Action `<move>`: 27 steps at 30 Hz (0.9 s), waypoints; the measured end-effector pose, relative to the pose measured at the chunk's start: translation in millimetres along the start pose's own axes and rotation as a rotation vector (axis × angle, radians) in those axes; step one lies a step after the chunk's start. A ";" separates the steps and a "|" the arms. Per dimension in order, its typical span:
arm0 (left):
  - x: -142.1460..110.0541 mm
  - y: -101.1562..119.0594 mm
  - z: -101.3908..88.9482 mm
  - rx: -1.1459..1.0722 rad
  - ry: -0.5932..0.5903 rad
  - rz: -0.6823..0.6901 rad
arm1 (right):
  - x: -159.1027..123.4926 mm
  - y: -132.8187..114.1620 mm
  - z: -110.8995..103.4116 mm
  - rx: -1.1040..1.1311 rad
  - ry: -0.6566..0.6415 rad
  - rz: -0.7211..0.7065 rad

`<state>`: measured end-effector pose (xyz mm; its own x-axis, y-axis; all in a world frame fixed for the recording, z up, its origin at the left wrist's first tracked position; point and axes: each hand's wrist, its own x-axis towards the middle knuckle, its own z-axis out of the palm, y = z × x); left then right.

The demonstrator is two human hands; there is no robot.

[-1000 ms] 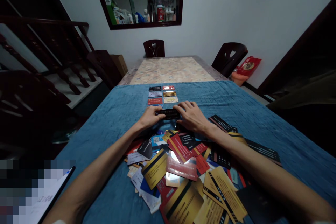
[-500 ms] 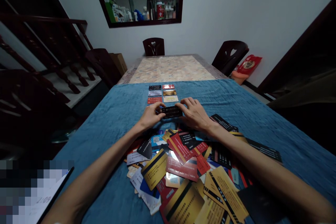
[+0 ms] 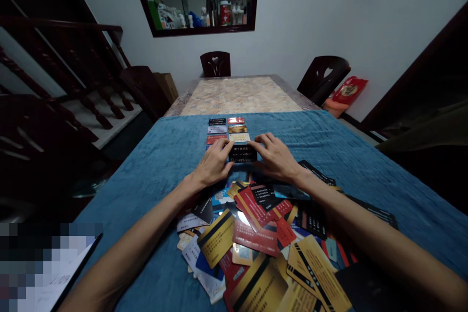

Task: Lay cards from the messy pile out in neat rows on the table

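Both hands grip a black card with light lettering, tilted up so its face shows. My left hand pinches its left edge, and my right hand its right edge. Just beyond lie two short columns of cards on the blue cloth: a black card, a silver card and a red card at left; a red-and-white card, a gold card and a cream card at right. A blue edge below the red card is mostly hidden by my left hand.
A loose heap of overlapping cards spreads in front of me, partly under my right forearm. The blue cloth covers the near part of the table. A pixelated sheet or screen lies at lower left. Chairs surround the table.
The black card has tilted more upright, so its lettering shows more clearly. My left hand's fingers have shifted up onto its upper left corner. The heap looks the same.
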<state>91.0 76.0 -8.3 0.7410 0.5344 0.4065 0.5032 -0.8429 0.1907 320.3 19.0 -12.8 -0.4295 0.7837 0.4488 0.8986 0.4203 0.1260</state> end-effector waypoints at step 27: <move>32.5 -52.1 -34.4 0.272 -0.224 0.030 | 75.9 29.6 9.5 0.114 -0.155 -0.129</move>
<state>73.7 135.1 25.8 0.8212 0.5356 0.1968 0.5573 -0.8269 -0.0755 313.4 95.2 16.6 -0.5568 0.7772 0.2933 0.8231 0.5636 0.0692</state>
